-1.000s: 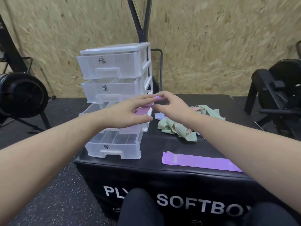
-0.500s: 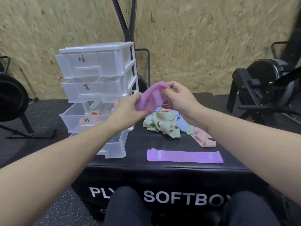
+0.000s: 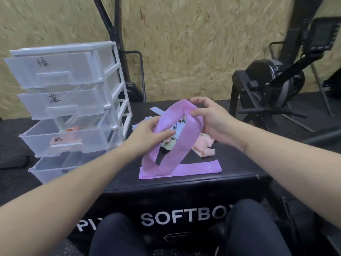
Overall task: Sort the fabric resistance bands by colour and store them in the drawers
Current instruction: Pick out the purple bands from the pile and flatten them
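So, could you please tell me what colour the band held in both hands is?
Light purple band, clearest in the head view.

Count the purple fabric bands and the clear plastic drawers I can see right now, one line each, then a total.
Purple fabric resistance bands: 2, the loop gripped by the left hand and right hand, and the one lying flat on the black soft box.
Clear plastic drawers: 4.
Total: 6.
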Demonstrator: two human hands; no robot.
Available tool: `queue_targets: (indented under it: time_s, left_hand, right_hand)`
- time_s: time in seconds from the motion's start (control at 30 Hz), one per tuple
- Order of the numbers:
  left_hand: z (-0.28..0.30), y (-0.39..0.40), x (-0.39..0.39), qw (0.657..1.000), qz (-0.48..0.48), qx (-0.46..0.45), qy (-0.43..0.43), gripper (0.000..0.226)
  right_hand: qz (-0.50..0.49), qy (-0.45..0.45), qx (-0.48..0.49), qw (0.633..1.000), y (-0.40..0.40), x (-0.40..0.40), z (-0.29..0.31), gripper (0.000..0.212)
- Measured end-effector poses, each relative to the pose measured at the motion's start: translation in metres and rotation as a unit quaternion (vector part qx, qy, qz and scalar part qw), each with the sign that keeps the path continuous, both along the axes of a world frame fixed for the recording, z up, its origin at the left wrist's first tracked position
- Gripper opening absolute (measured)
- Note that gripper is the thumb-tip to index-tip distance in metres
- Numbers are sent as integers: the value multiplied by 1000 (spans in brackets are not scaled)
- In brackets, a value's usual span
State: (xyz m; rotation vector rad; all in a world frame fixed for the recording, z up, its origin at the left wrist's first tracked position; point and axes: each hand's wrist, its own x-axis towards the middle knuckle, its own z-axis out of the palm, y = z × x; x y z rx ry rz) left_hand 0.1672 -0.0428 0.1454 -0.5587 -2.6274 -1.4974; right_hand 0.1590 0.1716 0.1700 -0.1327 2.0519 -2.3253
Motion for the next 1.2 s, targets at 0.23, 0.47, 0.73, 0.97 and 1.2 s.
queue_targets:
  time_s: [0.23,0.47,0.73,0.97,1.2]
  left_hand:
    - [-18,29,2,999,-6,-34,-19,20]
    - [-14,60,15,996,-15,74,-38,23]
    - [-18,76,22,994,-25,103,-20,13]
    - [-11,85,23,981,-35,182,-54,25]
    - [-19,81,22,983,-10,165,-80,20]
  right_hand:
    - [59,-5,64,996,26,20,-9,37]
    - [103,14,127,986,41,34,-21,43]
    - [111,-1,143,984,60,42,-30,50]
    - [56,-38,95,993,69,44,-36,37]
    - [29,-10,55,998,69,48,-39,33]
